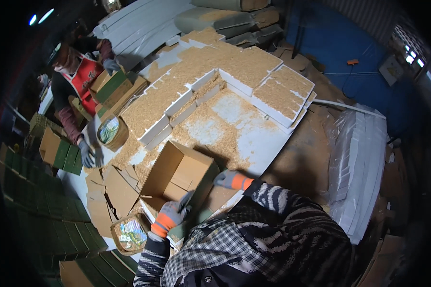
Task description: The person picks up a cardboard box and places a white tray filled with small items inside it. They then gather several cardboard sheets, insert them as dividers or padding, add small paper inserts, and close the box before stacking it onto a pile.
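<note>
An open cardboard box (182,167), tan inside and green outside, stands tilted at the near edge of the worktable, and nothing lies in its visible interior. My left hand (171,213), in a grey and orange glove, is closed over the box's near rim, thumb and fingers on either side of the wall. Beside the box's right outer wall is my right hand (231,180), gloved alike, with its fingers curled in. Whatever that hand may hold is hidden. Left of my left hand sits a basket (143,245) of small printed packets.
White trays (179,103) heaped with sawdust-like material line the table's back. Flattened cardboard (117,189) lies left of the box. Across the table a co-worker in a red apron (88,79) handles boxes near a second basket (123,136). Green boxes (57,215) are stacked left; wrapped white panels (357,177) stand right.
</note>
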